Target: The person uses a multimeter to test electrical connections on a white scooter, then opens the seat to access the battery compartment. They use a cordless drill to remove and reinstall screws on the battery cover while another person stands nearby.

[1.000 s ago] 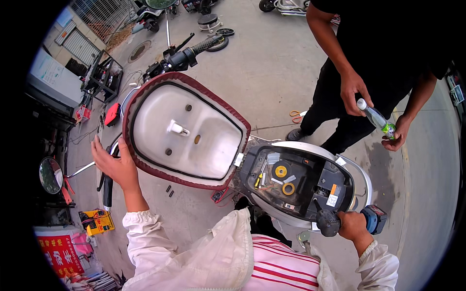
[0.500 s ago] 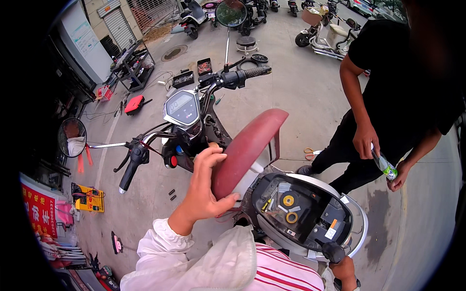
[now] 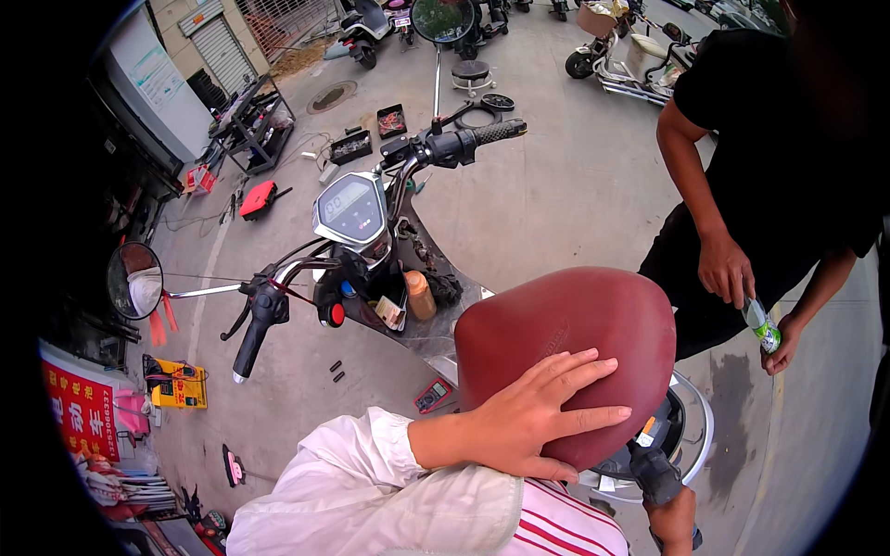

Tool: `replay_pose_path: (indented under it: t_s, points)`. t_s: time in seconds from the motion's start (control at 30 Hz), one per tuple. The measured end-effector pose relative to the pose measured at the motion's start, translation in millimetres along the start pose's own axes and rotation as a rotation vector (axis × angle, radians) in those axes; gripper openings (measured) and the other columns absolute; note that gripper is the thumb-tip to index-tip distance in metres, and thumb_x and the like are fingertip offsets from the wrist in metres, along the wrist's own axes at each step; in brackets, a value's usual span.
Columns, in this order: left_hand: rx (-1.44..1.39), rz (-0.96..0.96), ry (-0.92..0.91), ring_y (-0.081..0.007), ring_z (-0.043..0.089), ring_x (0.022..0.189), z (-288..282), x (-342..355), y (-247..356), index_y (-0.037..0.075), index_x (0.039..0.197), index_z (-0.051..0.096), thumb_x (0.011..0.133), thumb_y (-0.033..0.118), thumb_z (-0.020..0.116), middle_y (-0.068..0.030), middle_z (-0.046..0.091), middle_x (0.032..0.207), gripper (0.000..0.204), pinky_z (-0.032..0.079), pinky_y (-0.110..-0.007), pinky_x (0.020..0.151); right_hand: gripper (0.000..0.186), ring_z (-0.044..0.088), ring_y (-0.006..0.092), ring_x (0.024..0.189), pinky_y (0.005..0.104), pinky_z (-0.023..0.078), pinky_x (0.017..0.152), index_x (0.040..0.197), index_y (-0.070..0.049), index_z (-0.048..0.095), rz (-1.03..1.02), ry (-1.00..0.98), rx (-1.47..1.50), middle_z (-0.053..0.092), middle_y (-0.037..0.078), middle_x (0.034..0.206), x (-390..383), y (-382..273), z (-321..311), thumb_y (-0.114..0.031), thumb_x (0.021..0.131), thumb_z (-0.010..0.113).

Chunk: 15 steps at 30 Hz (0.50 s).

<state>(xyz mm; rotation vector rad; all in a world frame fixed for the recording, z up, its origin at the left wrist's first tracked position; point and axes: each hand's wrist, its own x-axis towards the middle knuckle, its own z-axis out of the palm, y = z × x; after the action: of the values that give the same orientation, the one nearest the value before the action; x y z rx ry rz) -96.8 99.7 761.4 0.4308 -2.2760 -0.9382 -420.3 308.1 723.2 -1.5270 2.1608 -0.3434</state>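
Note:
The dark red scooter seat [image 3: 565, 334] is down over most of the storage compartment. My left hand [image 3: 547, 408] lies on top of it, palm down with the fingers spread. At the seat's rear corner my right hand [image 3: 672, 519] is wrapped round the grip of a black cordless power driver [image 3: 654, 474], whose head points toward the scooter's tail. Behind the seat, part of the compartment rim and the silver rear grab rail [image 3: 709, 431] show. The handlebar with its display panel [image 3: 350, 211] stands ahead.
A person in black [image 3: 742, 185] stands close on the right, holding a green-labelled bottle [image 3: 765, 329]. An orange-brown bottle [image 3: 420, 295] sits in the scooter's front. On the ground lie a red multimeter [image 3: 433, 396], a yellow box [image 3: 178, 385] and a red case [image 3: 261, 199].
The seat has swung from tilted up to down, covering the compartment and the tape rolls inside. My left hand has gone from gripping its edge to lying flat on top.

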Motion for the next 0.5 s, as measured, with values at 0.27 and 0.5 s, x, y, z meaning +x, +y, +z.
replay_pose_path:
  t_s: [0.27, 0.5]
  points:
    - [-0.299, -0.734, 0.757, -0.0227, 0.06, 0.119, -41, -56, -227, -0.005, 0.137, 0.051, 0.102, 0.025, 0.057, -0.0181, 0.062, 0.131, 0.047, 0.047, -0.034, 0.1, 0.013, 0.067, 0.0245, 0.07, 0.0381, 0.053, 0.066, 0.087, 0.0, 0.069, -0.011, -0.025, 0.188, 0.07, 0.015, 0.077, 17, -36, -8, -0.002, 0.074, 0.07]
    - [0.073, -1.252, 1.106, -0.0438, 0.055, 0.125, -83, -120, -451, -0.009, 0.139, 0.046, 0.101, 0.03, 0.051, -0.0296, 0.054, 0.138, 0.055, 0.045, -0.044, 0.105, 0.01, 0.055, 0.0222, 0.064, 0.0399, 0.049, 0.064, 0.086, 0.005, 0.065, -0.013, -0.026, 0.119, 0.063, 0.017, 0.072, 9, -52, -21, -0.003, 0.08, 0.068]
